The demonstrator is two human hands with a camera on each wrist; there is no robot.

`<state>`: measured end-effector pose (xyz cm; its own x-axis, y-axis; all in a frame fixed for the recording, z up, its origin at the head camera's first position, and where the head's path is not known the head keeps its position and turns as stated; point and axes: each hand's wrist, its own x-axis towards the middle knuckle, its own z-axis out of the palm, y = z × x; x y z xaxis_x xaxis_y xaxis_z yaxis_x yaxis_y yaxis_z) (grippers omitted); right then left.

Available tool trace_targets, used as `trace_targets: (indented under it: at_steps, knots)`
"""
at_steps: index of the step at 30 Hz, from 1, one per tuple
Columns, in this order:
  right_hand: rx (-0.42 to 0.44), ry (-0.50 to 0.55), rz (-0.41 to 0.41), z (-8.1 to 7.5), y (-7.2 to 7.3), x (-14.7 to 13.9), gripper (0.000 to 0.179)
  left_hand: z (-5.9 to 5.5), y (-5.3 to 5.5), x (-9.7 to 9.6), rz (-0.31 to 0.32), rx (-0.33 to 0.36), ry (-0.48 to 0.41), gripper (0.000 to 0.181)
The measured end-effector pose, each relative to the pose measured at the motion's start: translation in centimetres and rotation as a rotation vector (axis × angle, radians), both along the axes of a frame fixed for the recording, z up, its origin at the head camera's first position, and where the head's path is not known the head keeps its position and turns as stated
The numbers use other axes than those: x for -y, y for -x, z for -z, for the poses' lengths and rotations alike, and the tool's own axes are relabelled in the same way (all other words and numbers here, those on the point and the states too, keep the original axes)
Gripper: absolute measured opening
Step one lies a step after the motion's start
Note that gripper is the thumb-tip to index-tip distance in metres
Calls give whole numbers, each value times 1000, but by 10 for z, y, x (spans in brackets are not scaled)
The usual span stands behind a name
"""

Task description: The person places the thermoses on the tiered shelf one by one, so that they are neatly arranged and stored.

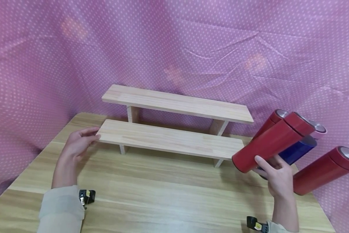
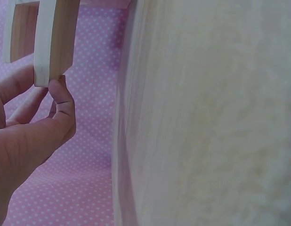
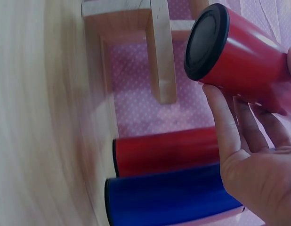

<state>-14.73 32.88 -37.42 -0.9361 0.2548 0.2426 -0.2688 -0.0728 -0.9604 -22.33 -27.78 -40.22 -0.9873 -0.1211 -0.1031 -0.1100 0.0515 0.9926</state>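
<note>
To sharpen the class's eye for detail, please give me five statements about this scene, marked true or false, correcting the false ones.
1. The right hand holds a red bottle. True.
2. The left hand grips a blue bottle. False: it pinches the lower board.
3. The wooden shelf has two levels. True.
4. The curtain is plain green. False: it is pink with pale dots.
5. The held red bottle is tilted. True.

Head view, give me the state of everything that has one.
Held red flask: raised, lid on
Right hand: gripping that flask
Left hand: pinching the lower shelf at its end
Rear red flask: standing, lid on
Rightmost red flask: standing, lid on
Blue flask: standing
Pink flask: lid on, mostly hidden
Wooden rack: upright
</note>
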Motion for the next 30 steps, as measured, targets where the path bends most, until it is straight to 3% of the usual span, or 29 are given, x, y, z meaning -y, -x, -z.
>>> trace_targets:
  at_steps: [8, 16, 27, 30]
  knots:
    - [28, 10, -1, -13, 14, 16, 34, -5, -3, 2, 28, 41, 72, 64]
    - [55, 58, 10, -22, 28, 34, 28, -9, -5, -2, 25, 45, 46, 64]
    - [66, 75, 15, -19, 37, 54, 34, -8, -4, 0, 18, 49, -25, 65]
    - [67, 78, 18, -19, 40, 61, 33, -9, -5, -1, 18, 51, -10, 66]
